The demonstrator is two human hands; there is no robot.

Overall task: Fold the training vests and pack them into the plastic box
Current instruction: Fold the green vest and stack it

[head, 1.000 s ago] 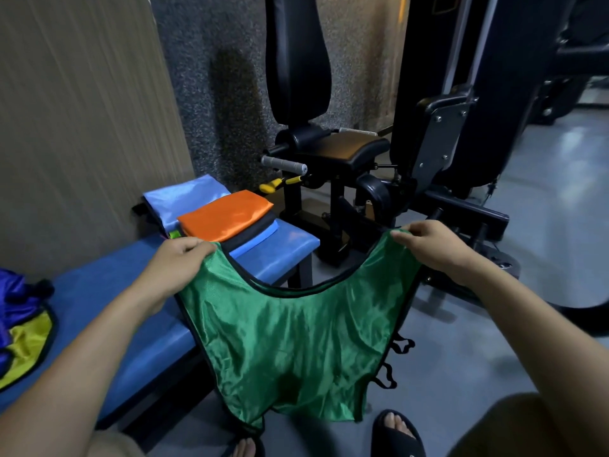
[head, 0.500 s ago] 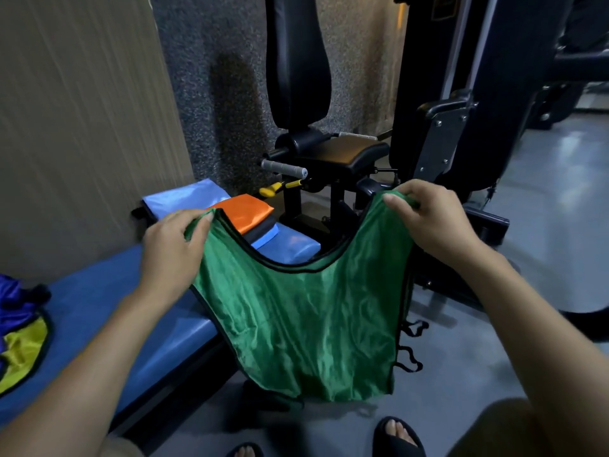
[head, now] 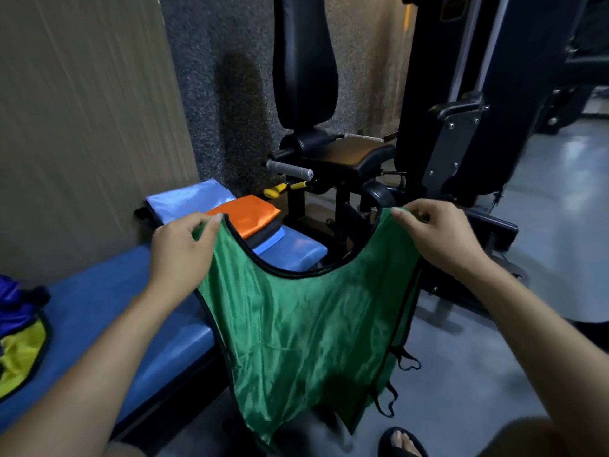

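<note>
1. Fingers of the left hand (head: 179, 255) pinch one shoulder strap of the green training vest (head: 303, 331) — fingers of the right hand (head: 441, 239) pinch the other.
2. The vest hangs spread between them, just off the edge of the blue padded desk (head: 99, 311).
3. Farther back on the desk lies a folded stack — orange vest (head: 247, 217) on top.
4. At the left edge, a yellow and purple vest pile (head: 16, 328).

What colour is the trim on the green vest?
Black, seen along the neckline of the green vest in the head view.
</note>
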